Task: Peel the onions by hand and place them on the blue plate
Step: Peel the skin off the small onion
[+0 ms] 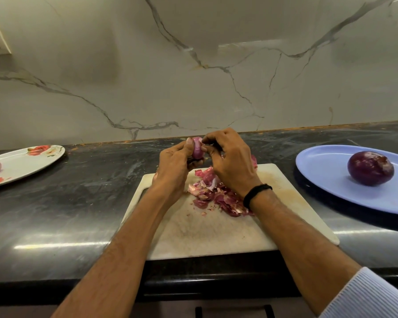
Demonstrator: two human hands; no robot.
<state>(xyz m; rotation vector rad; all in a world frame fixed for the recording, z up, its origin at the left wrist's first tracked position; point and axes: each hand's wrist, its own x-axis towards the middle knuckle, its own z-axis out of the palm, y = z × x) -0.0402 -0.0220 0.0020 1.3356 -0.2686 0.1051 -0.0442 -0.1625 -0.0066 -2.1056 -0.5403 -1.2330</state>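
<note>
Gripping small onion [197, 151]: left hand [172, 167]; right hand [230, 161] seemingly pinching its top.

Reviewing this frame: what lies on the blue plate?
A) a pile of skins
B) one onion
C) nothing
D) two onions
B: a single purple onion lies on the blue plate, while the left hand holds a smaller onion and the right hand picks at its skin.
</note>
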